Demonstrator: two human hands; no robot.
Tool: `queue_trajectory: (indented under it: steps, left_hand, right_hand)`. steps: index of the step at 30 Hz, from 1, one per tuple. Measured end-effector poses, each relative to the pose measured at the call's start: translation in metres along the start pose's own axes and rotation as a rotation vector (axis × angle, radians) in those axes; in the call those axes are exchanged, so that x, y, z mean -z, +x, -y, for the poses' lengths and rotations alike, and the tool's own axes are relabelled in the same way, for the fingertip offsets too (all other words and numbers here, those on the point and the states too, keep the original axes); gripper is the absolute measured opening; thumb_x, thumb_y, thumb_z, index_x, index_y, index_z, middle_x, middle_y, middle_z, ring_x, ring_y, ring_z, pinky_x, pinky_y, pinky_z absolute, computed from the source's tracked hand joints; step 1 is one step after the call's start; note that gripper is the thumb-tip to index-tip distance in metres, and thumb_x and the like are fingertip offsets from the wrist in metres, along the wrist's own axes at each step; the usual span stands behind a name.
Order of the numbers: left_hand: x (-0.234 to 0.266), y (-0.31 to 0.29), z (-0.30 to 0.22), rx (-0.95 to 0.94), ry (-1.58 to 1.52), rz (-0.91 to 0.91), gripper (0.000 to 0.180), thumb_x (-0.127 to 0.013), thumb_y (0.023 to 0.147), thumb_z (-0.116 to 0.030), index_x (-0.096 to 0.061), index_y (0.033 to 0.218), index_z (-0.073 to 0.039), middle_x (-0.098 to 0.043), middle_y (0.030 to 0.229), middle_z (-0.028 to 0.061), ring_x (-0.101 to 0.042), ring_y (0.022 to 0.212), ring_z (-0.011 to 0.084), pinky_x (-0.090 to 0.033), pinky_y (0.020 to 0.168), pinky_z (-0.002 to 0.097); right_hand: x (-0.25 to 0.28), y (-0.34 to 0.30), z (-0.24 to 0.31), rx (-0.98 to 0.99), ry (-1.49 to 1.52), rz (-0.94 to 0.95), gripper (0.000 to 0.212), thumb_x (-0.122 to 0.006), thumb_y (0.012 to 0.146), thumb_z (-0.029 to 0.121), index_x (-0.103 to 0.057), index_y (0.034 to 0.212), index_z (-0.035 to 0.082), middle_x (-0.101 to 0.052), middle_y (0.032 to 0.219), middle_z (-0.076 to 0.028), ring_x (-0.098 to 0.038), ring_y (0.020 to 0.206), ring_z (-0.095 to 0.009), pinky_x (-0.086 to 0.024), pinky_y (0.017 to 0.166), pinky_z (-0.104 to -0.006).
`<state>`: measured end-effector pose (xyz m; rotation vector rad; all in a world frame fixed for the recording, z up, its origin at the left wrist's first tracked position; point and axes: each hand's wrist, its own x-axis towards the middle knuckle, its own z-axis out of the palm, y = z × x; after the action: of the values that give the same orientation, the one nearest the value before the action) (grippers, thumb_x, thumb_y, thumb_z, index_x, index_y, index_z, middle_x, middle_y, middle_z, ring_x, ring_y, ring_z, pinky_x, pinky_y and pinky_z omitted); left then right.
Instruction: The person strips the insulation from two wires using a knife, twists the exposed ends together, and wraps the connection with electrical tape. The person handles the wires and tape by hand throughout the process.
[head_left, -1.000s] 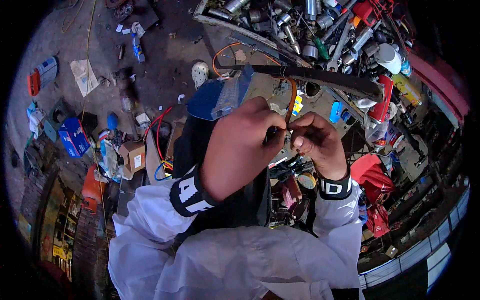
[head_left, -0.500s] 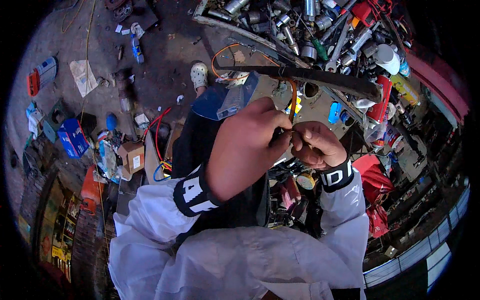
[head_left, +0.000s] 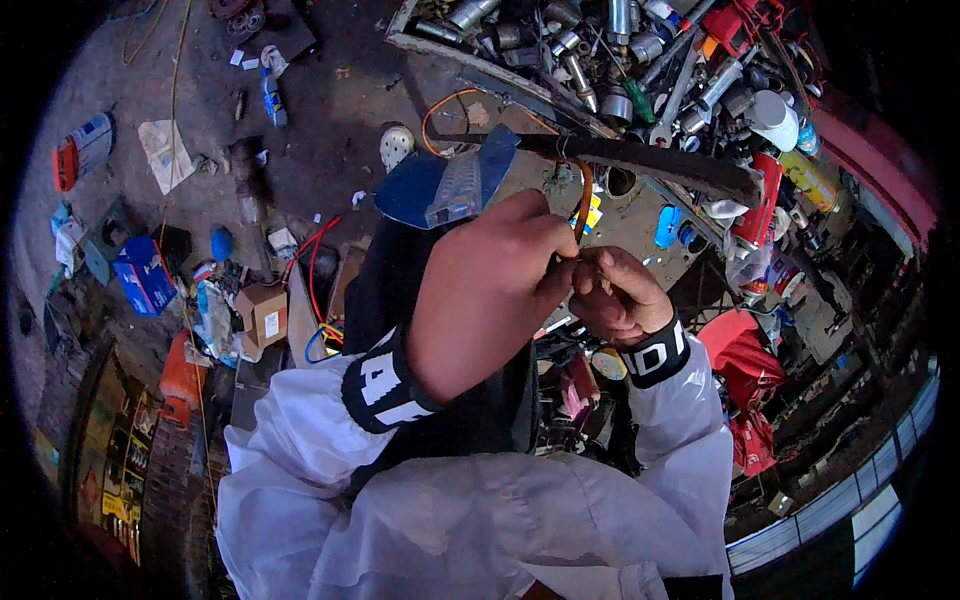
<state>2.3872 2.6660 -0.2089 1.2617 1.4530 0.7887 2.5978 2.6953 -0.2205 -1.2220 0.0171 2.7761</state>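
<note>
Both hands raised close to camera, centre frame, working one orange wire [head_left: 583, 200]. Left hand [head_left: 485, 290] is curled, thumb and forefinger pressed together on the wire's near end. Right hand [head_left: 615, 295] meets it just to the right, fingertips [head_left: 592, 262] closed on the same spot. What exactly sits between the fingertips is hidden, too small to tell. The wire runs up and away from the pinch, curving to a dark metal bar [head_left: 650, 165] that crosses just beyond the hands, and seems to loop on farther left over the floor.

Handling, as a judgement: thin, light, flexible, probably springy along its length; insulation gives fair grip, any bare end would be fine and easy to bend or fray. Best held close to the end being worked, short grip, other hand steadying right beside it, as now.

Containers: far right, a tray-like metal box [head_left: 440, 35] heaped with sockets, wrenches, cylinders, loose steel parts. A white bottle [head_left: 772, 118] and a red can [head_left: 762, 200] stand at its right edge. Left on the dirty floor: blue carton [head_left: 145, 275], small cardboard box [head_left: 262, 315], contents not visible. Red and blue cables [head_left: 315, 270] lie near them.
</note>
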Motion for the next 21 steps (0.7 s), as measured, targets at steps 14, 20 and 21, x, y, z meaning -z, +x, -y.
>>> queue_trajectory:
  steps: [14, 20, 21]
  left_hand:
    - [0.0, 0.002, 0.0, -0.005, -0.034, -0.013, 0.009, -0.07, 0.074, -0.007, -0.061, 0.075, -0.005, -0.056, 0.077, 0.011, -0.06, 0.068, 0.0314, -0.047, 0.057, 0.0397]
    - [-0.003, 0.003, -0.001, 0.005, -0.06, 0.038, 0.016, -0.071, 0.07, -0.001, -0.064, 0.084, -0.004, -0.058, 0.079, 0.0122, -0.06, 0.073, 0.0304, -0.047, 0.062, 0.0358]
    - [-0.003, 0.002, 0.0, 0.009, -0.057, 0.041, 0.016, -0.071, 0.07, -0.001, -0.064, 0.085, -0.004, -0.058, 0.08, 0.0124, -0.061, 0.073, 0.0305, -0.048, 0.062, 0.0359]
  right_hand:
    - [-0.005, -0.003, 0.014, -0.012, -0.232, -0.053, 0.034, -0.058, 0.093, 0.035, -0.059, 0.089, 0.001, -0.052, 0.059, -0.002, -0.037, 0.04, -0.003, -0.024, 0.034, -0.0179]
    - [-0.014, -0.004, 0.024, 0.057, -0.455, -0.203, 0.02, -0.063, 0.086, 0.02, -0.062, 0.085, 0.0, -0.062, 0.072, -0.002, -0.047, 0.05, -0.006, -0.034, 0.044, -0.0216]
    - [-0.019, -0.007, 0.029, 0.07, -0.632, -0.226, 0.017, -0.064, 0.086, 0.018, -0.062, 0.085, 0.001, -0.062, 0.073, -0.002, -0.049, 0.052, -0.006, -0.036, 0.046, -0.0222]
